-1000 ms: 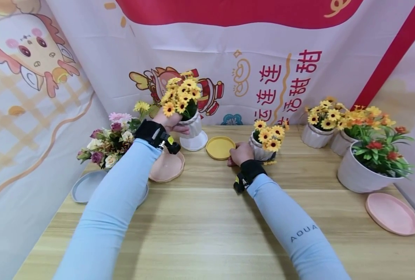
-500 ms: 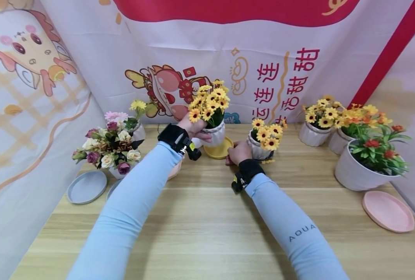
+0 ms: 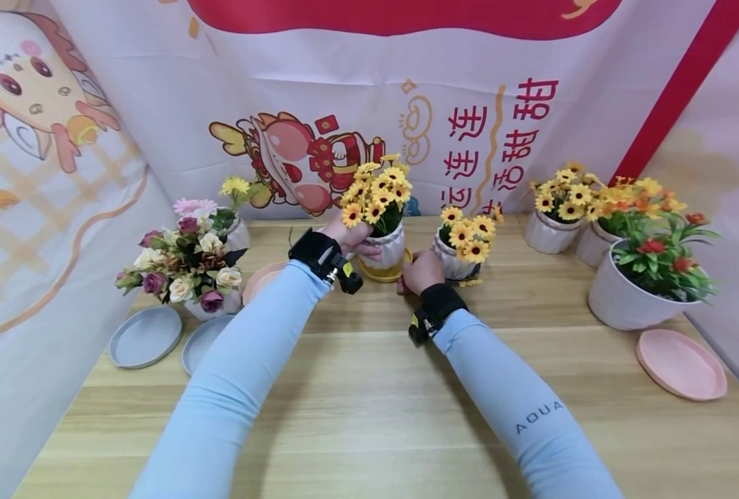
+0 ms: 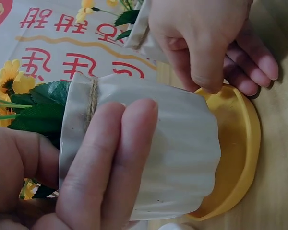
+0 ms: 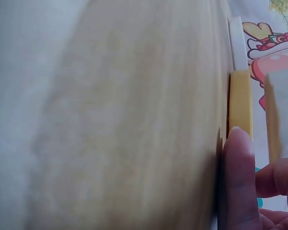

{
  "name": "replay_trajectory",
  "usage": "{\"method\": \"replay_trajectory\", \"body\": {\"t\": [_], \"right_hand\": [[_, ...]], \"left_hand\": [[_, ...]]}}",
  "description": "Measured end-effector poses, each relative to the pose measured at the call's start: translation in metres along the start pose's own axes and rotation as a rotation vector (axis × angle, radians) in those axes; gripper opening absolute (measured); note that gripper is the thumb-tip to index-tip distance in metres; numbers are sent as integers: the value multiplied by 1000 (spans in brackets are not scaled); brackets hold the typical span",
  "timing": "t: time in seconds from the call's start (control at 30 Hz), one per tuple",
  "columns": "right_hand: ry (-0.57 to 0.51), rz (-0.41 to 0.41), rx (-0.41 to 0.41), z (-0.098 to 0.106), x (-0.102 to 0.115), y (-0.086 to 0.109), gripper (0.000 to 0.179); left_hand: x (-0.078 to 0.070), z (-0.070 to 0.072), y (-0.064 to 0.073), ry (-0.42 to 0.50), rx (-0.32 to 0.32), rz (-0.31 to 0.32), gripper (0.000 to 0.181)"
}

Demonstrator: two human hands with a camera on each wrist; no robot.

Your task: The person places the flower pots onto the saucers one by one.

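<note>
- Middle pot (image 4: 182, 143): glossy and fluted, looks like glazed ceramic; the twine (image 4: 92, 101) at its neck is rough, fibrous.
- Its leaves (image 4: 48, 108): cloth-like, faintly textured.
- Yellow saucer (image 4: 252, 139): smooth, slightly shiny.
- Table (image 3: 357, 416): smooth wood grain with a soft sheen.
- Far backdrop (image 3: 344, 69): matt cloth, creased.
- Sleeves (image 3: 251, 346): smooth, matt stretch cloth.
- Big right pot (image 3: 631, 294): smooth, plastic-looking.
</note>
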State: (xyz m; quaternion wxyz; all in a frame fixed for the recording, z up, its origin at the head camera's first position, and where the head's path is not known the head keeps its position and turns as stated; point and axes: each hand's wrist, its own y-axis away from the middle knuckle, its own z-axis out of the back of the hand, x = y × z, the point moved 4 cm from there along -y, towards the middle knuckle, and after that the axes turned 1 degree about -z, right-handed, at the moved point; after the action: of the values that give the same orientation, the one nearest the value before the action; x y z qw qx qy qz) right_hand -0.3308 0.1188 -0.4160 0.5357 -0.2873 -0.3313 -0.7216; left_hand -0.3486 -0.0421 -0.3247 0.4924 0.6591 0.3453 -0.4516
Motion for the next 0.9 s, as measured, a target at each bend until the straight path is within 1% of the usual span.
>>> {"method": "replay_trajectory", "body": {"t": [0.03, 0.13, 0.17, 0.23, 0.37, 0.43, 0.5, 0.6, 0.67, 0.7, 0.8, 0.9], "right_hand": [[10, 6, 0, 0, 0, 0, 25], [-14, 3, 22, -2, 0, 2, 24], [-42, -8, 37, -3, 0, 2, 25], [-64, -17, 48, -5, -1, 3, 26], [-22, -8, 27, -5, -1, 4, 32], [-3, -12, 23, -4, -1, 4, 36], [15, -11, 19, -4, -2, 4, 38], [45, -6, 9, -3, -2, 4, 40], [52, 1, 1, -1, -2, 4, 40], [50, 1, 1, -1, -2, 5, 40], [-3, -20, 23, 1, -1, 7, 40], [-47, -41, 39, 3, -1, 7, 39]], "left_hand": [[1, 0, -1, -4, -3, 5, 68], [7, 0, -4, 8, -10, 34, 67], [9, 0, -4, 15, -10, 48, 65], [13, 0, -4, 31, -13, 70, 62], [14, -2, -3, 31, -5, 71, 65], [13, -3, -4, 13, -9, 86, 66], [14, -3, -5, 12, -10, 87, 68], [18, -3, -7, 2, -22, 80, 66], [20, -3, -7, 8, -18, 50, 68], [21, -3, -7, 10, -19, 49, 68], [22, -3, -7, -3, -12, 47, 68], [21, -5, -5, 6, -1, 49, 70]]}}
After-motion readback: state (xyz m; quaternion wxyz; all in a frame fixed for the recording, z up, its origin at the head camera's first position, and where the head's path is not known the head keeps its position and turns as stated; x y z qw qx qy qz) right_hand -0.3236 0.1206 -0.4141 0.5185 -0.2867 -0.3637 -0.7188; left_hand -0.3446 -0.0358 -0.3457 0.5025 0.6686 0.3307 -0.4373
